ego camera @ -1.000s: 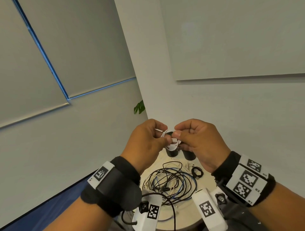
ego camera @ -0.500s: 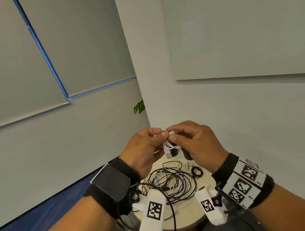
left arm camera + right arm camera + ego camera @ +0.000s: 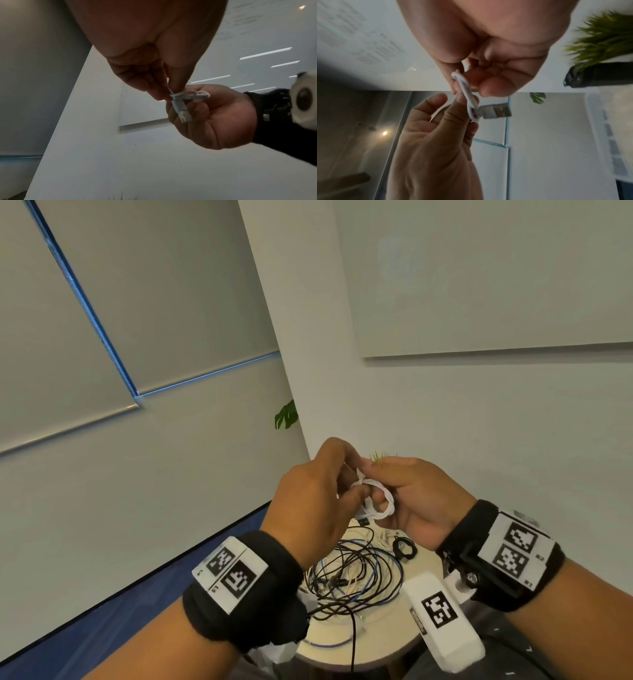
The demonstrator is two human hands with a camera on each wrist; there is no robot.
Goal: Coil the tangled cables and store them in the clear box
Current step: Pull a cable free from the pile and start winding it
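Both hands are raised above the table, working on a small white cable coil (image 3: 383, 503). My right hand (image 3: 373, 482) holds the coil's loops (image 3: 467, 92) between thumb and fingers. My left hand (image 3: 358, 477) pinches the strand wound round its middle (image 3: 172, 94). The coil's silver USB plug (image 3: 182, 113) sticks out below the pinch and is also seen from the right wrist as the USB plug (image 3: 496, 110). A tangle of black, blue and white cables (image 3: 352, 573) lies on the round table (image 3: 376, 655) under my wrists. I cannot make out the clear box for sure.
A small black coiled cable (image 3: 404, 547) lies on the table right of the tangle. A grassy plant in a black pot (image 3: 599, 73) stands behind my hands, against the white wall. A pale ribbed container edge (image 3: 607, 135) shows at the right. Blue floor lies left of the table.
The left wrist has rolled so that its marker band faces up again. The white cable now sits as a loop in the right fingers, and the hands hide the black pots.
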